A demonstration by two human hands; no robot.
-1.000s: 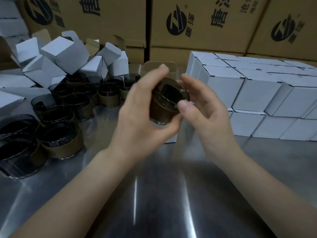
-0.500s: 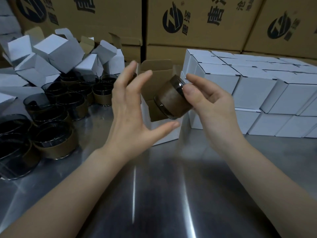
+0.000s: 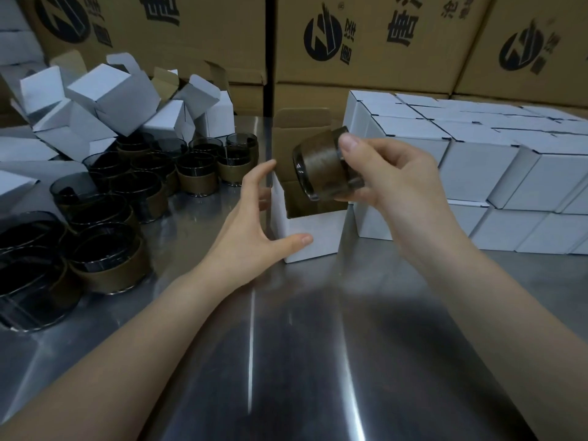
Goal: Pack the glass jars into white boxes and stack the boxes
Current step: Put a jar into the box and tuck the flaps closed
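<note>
My right hand (image 3: 386,173) grips a dark glass jar with a brown band (image 3: 321,163), tilted on its side just above the mouth of an open white box (image 3: 310,232). The box stands on the metal table with its brown-lined lid flap up. My left hand (image 3: 251,227) holds the box's left side, thumb on its front face and fingers round the far corner. Several more banded glass jars (image 3: 105,265) stand at the left. A block of closed white boxes (image 3: 471,160) is stacked two high at the right.
A loose heap of open empty white boxes (image 3: 105,100) lies at the back left behind the jars. Large brown printed cartons (image 3: 366,39) wall off the back. The steel table (image 3: 286,361) stretches toward me.
My left hand let go of the jar and dropped to the open box's left side. My right hand turned the jar on its side and brought it over the box mouth.
</note>
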